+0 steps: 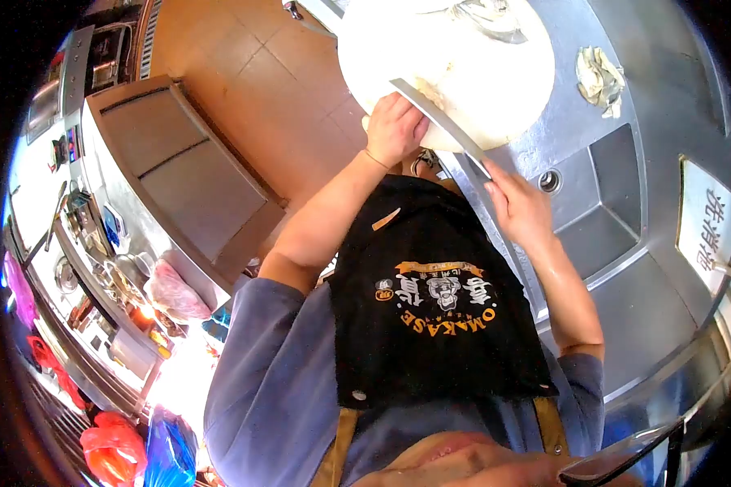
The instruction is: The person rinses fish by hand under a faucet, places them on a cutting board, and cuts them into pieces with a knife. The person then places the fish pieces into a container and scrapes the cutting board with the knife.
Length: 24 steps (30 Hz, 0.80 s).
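Observation:
A round white cutting board [463, 57] lies on the steel counter ahead of me. A long knife [443, 122] lies slanted across its near edge. My right hand [518, 213] is closed around the knife's handle end by the board's rim. My left hand [394, 130] has its fingers curled over the near-left rim of the board, right beside the blade's far end. Both forearms are bare. My black apron [430, 300] with an orange logo fills the lower middle of the view.
A steel sink [601, 211] with a drain [550, 180] sits right of the board. A crumpled rag [599, 77] lies behind it, and a white sign [707, 227] stands at far right. A steel unit [179, 170], cluttered shelves and red bags [110, 450] stand left over orange floor tiles [252, 73].

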### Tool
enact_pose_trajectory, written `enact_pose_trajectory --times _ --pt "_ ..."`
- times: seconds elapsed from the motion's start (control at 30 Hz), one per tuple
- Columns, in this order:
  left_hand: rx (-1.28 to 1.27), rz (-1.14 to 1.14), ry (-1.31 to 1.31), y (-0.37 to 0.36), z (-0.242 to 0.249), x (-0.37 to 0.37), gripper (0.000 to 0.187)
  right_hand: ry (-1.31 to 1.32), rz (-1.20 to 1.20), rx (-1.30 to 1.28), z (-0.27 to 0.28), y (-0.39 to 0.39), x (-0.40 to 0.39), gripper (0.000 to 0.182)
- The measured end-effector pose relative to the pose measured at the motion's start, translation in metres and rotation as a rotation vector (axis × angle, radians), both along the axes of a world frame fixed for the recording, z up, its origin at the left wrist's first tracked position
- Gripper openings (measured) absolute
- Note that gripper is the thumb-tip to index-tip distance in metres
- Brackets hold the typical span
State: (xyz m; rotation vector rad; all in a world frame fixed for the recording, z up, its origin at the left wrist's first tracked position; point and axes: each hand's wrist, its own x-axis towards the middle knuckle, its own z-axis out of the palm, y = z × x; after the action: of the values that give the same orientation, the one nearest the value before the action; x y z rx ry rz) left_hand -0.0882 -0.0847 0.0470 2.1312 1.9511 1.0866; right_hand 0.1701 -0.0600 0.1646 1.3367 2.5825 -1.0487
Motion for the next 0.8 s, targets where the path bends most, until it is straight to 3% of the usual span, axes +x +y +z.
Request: enact_pose_trajectory --times 0.4,0.6,0.67,0.73,0.8 --pt "-0.086 0.01 0.025 -0.001 0.0 0.001 0.016 0.08 -0.002 0.108 -0.04 0.017 -0.057 0.036" --pt "-0.135 0.035 0.047 -0.003 -0.001 0.006 0.016 0.049 -0.018 0.029 -0.029 0.001 -0.003 0.038" --pt "-0.111 0.013 0.049 -0.002 -0.004 0.008 0.019 -0.025 0.003 -0.04 -0.024 0.022 -0.026 0.037" --pt "-0.108 0.012 0.038 -0.002 -0.001 0.007 0.02 0.299 0.024 0.119 -0.06 0.046 -0.065 0.034" --pt "-0.104 -0.003 0.027 -0.005 0.001 0.009 0.022 0.194 -0.007 -0.054 -0.068 0.08 -0.111 0.033"
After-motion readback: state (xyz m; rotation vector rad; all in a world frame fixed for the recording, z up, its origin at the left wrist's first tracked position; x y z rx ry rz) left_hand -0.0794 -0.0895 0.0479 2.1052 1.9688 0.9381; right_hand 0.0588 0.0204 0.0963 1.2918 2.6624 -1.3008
